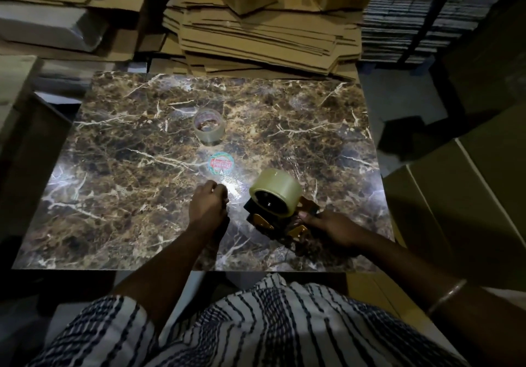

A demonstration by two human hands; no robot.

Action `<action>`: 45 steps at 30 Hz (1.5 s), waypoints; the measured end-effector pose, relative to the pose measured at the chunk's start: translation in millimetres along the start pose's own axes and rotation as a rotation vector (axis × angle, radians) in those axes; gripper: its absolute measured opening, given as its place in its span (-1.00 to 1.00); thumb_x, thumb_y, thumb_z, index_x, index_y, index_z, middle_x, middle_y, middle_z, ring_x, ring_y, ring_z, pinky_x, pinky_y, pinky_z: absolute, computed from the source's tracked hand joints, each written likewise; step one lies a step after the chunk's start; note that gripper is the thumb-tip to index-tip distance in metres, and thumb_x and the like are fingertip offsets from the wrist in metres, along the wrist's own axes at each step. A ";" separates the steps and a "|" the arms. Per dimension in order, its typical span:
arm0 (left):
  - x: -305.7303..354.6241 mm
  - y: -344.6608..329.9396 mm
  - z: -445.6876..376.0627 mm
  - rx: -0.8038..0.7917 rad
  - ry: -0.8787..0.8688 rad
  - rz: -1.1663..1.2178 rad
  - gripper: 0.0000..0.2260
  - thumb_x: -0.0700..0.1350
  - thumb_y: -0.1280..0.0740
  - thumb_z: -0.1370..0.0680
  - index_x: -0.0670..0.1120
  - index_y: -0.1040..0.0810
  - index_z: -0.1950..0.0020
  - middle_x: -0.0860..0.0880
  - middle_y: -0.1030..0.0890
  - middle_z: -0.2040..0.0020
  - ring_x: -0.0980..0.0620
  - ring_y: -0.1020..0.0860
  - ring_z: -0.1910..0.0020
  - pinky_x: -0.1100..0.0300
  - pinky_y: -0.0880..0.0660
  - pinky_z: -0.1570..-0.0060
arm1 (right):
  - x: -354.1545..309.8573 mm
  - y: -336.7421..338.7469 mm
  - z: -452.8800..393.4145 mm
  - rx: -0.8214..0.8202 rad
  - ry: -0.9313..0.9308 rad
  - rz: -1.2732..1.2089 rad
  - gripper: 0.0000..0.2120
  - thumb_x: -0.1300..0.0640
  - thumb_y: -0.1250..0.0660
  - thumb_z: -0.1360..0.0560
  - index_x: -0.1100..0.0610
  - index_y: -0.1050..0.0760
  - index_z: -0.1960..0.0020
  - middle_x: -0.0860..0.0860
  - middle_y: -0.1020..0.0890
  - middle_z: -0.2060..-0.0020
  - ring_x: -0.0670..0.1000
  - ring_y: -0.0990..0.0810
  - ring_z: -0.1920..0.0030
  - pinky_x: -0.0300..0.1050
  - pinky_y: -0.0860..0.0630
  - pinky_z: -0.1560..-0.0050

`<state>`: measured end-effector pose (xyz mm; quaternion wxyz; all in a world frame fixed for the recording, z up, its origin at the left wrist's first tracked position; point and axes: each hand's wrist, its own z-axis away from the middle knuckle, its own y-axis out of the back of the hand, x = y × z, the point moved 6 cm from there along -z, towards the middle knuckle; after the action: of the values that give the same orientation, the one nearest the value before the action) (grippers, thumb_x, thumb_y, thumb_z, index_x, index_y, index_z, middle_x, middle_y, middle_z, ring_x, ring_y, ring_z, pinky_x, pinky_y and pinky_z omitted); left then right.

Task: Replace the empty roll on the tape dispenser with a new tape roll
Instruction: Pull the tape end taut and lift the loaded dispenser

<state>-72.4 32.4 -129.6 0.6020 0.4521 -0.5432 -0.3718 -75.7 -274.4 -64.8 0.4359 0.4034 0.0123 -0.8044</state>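
Note:
A thick new tape roll sits on the black-and-gold tape dispenser lying on the marble tabletop. My right hand grips the dispenser's handle end. Just left of the roll, my left hand is closed, seemingly pinching clear film or tape that glints beside it; what it holds is unclear. The empty clear roll stands alone farther back in the table's middle. A round printed label lies flat between the empty roll and my hands.
Stacks of flattened cardboard and boxes crowd the far edge of the table. A dark shelf of stacked items stands at the back right. Cartons flank the right side, and a box the left.

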 end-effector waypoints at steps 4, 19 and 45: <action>57.6 -6.3 2.8 -0.125 -0.146 0.464 -0.79 -0.27 -0.34 -0.43 0.01 -0.60 0.04 -0.07 -0.64 0.09 -0.16 -0.58 0.10 0.12 -0.46 0.15 | 0.3 5.1 -2.2 0.042 -0.002 0.031 -0.70 -0.35 -0.24 -0.54 -0.23 -0.64 0.16 -0.09 -0.66 0.15 -0.02 -0.63 0.08 -0.04 -0.47 -0.05; 10.3 -22.9 17.4 -0.115 -0.097 0.152 -0.62 0.13 -0.12 -0.63 0.12 -0.42 -0.43 -0.05 -0.37 -0.51 -0.10 -0.29 -0.49 -0.12 -0.30 -0.37 | -25.8 -8.7 5.5 -0.035 -0.066 0.326 -0.27 -0.54 -0.05 -0.45 -0.01 -0.65 -0.17 0.10 -0.71 -0.10 0.05 -0.65 -0.06 0.07 -0.51 -0.26; 2.2 -24.3 19.4 -0.195 0.042 0.294 -0.46 0.10 -0.25 -0.53 -0.05 -0.37 -0.48 -0.08 -0.37 -0.50 0.02 -0.26 -0.52 0.15 0.07 -0.50 | -120.0 -45.5 -34.9 -0.313 -0.164 0.887 -0.77 -0.09 -0.11 -0.70 -0.05 -0.47 0.02 -0.02 -0.40 0.32 -0.02 -0.40 0.39 -0.19 -0.39 0.42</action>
<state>-90.3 20.0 -151.9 0.7019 0.3151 -0.5521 -0.3214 -50.5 -150.3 -24.2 0.7924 0.2346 -0.0743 -0.5582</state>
